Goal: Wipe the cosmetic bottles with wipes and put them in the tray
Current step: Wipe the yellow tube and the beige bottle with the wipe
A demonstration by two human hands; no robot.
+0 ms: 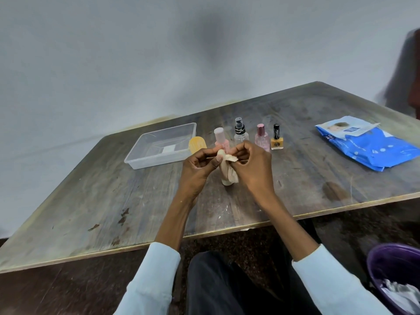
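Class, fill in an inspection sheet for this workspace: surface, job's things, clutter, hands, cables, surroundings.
Surface: worn, scratched dark wooden table.
Job's things: clear plastic tray, no bottles in it; beige bottle upright at the hands with a crumpled beige wipe against it; behind, a row: yellow rounded item, pale pink bottle, clear spray bottle with black nozzle, pink glass bottle, yellow nail polish bottle with black cap; blue wipes pack, flap open.
Clutter: nothing seen.
Hands: left hand grips the beige bottle; right hand pinches the wipe.
Cables: nothing seen.
Surroundings: plain pale wall; purple bin holding white wipes, on the floor.
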